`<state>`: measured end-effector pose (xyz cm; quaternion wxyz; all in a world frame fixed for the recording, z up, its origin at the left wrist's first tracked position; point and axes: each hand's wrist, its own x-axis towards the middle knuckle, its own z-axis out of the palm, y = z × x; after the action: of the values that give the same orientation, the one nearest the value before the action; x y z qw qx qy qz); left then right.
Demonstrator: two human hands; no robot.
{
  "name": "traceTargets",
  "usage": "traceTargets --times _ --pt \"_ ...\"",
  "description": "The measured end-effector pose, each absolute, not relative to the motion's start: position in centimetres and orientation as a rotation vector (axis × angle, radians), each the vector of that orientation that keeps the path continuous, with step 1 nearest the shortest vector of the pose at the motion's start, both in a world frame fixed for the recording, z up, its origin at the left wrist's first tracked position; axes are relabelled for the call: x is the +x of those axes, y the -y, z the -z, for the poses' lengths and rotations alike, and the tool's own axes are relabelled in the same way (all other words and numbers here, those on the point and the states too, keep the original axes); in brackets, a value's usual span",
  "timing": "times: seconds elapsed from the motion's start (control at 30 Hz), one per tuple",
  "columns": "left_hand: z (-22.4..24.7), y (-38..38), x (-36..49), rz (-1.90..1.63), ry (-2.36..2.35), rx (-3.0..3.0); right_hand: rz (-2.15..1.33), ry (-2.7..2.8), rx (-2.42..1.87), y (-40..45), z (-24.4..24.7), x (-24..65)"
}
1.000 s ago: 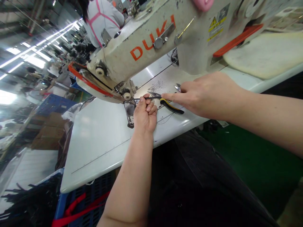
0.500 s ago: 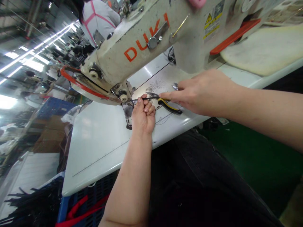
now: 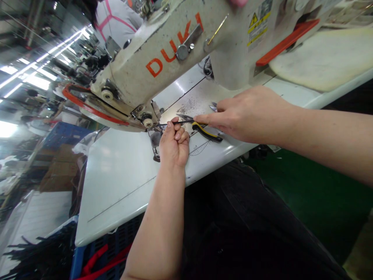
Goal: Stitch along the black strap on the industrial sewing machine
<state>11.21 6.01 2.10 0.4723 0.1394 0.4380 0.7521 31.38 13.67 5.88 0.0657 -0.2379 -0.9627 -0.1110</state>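
My left hand (image 3: pixel 175 144) is closed in a pinch on a thin dark strip (image 3: pixel 183 122) beside the needle area of the sewing machine (image 3: pixel 148 83). The strip runs from near the presser foot toward my right index finger. My right hand (image 3: pixel 247 114) has its index finger stretched along the strip's right end, the other fingers curled. Two pointed metal tips (image 3: pixel 213 107) stick out from that curled grip; the rest of this tool is hidden. Pliers (image 3: pixel 207 133) with yellow and black handles lie on the machine bed under the index finger, jaws pointing left.
The white table (image 3: pixel 122 171) extends left and toward me. A pale pad (image 3: pixel 323 62) lies at the right, near a red lever (image 3: pixel 288 42). Below the left edge stands a blue crate (image 3: pixel 77 262) with red strips; dark strips (image 3: pixel 40 252) are piled beside it. Another person (image 3: pixel 118 21) sits beyond the machine.
The view has shifted slightly, so the machine appears a little further left. Both hands keep nearly the same pose, and the pliers stay where they were.
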Motion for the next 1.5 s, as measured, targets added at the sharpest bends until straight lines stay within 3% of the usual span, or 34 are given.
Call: traceTargets --times 0.6,1.0,1.5 --pt "-2.0 -6.1 11.1 -1.846 -1.028 0.347 0.389 2.813 -0.657 -14.2 -5.1 31.4" --pt "-2.1 -6.1 11.1 -1.838 -1.031 0.362 0.237 2.897 -0.672 -15.9 -6.0 30.7" --pt "-1.9 -6.7 11.4 -1.87 -1.026 0.34 0.321 3.039 -0.553 -16.9 -8.0 30.7"
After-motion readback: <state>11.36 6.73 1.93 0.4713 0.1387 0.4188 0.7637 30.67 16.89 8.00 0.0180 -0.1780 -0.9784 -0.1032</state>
